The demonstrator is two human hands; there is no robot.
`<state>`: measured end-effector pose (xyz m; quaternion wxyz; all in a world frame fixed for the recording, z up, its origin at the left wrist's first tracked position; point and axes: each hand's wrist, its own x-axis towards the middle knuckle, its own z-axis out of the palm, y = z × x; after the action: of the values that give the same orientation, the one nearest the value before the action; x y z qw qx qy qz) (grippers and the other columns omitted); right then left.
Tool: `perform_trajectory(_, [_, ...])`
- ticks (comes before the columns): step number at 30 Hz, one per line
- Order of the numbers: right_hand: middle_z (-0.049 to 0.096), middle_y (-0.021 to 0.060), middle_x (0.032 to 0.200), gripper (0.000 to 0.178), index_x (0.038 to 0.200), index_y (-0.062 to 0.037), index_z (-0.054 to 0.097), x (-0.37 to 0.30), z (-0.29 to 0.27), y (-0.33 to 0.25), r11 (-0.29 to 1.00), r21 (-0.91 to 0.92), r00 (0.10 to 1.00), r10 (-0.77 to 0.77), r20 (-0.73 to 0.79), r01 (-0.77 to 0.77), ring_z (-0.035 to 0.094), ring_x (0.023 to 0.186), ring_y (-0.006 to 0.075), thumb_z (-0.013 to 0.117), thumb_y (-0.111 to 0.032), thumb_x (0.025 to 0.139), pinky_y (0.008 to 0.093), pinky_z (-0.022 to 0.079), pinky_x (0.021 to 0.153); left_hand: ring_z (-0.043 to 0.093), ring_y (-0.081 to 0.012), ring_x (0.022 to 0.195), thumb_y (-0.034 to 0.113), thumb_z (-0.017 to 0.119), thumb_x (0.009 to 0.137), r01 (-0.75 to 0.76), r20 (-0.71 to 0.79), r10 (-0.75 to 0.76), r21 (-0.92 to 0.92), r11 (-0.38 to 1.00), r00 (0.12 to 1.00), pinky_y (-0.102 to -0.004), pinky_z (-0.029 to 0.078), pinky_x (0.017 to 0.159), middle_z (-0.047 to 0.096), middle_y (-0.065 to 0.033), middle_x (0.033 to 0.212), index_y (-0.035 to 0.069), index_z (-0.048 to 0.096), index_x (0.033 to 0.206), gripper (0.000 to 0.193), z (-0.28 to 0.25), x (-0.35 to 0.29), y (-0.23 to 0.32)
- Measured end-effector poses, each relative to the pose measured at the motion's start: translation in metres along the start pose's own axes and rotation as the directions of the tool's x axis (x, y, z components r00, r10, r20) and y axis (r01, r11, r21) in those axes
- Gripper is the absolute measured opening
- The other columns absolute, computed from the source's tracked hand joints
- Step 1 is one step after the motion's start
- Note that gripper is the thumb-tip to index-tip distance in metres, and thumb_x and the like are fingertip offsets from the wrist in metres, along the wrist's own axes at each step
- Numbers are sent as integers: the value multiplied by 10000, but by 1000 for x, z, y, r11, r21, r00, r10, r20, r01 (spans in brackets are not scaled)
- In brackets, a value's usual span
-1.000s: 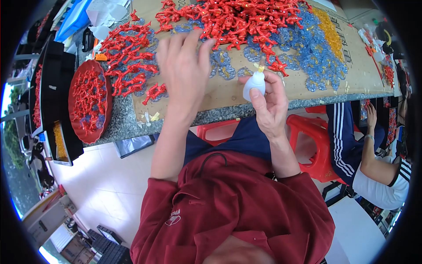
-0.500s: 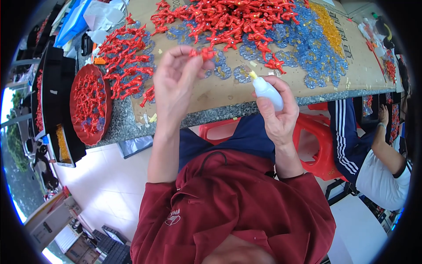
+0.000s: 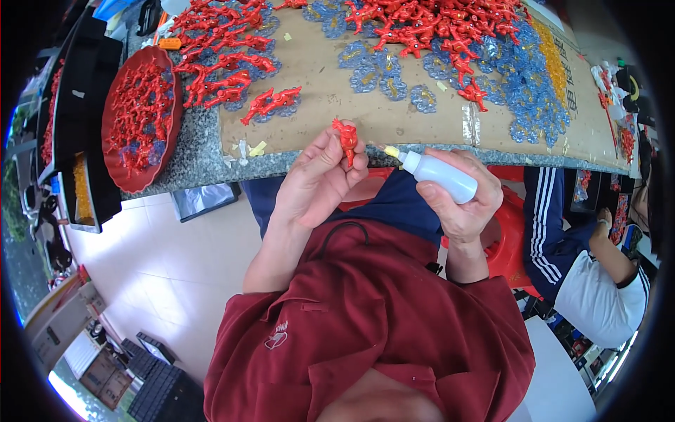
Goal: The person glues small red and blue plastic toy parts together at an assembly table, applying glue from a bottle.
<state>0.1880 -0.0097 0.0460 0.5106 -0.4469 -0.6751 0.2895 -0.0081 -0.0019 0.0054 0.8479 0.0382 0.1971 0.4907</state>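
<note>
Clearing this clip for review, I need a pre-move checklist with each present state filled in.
1. Small red plastic figure held in the left hand: ok.
2. White plastic squeeze bottle gripped in the right hand: ok.
3. Yellow-collared nozzle aimed toward the figure, not touching it: ok.
4. Liquid at the nozzle's tip: cannot tell, too small.
5. Translucent blue plastic pieces lying on the brown cardboard sheet: ok.
</note>
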Motion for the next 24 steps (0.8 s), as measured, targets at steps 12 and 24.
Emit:
perform_trajectory(12, [605,105,671,341,914,19,634,1,6,2,1000,-29,1000,7,4,-7,568,555,149,764,-97,621,236,415,477,476,-150,755,143,533,861,36,32,-36,-14,999,999,-258,394,643,542,-78,933,44,459,1135,301,1,0,-4])
perform_trajectory(24, [612,104,670,332,905,21,639,-1,-4,-4,999,33,999,41,10,-41,569,547,146,762,-108,624,227,411,480,500,-128,740,193,490,898,5,18,-7,94,996,1000,-246,398,663,536,-75,892,50,489,1124,268,3,0,-5])
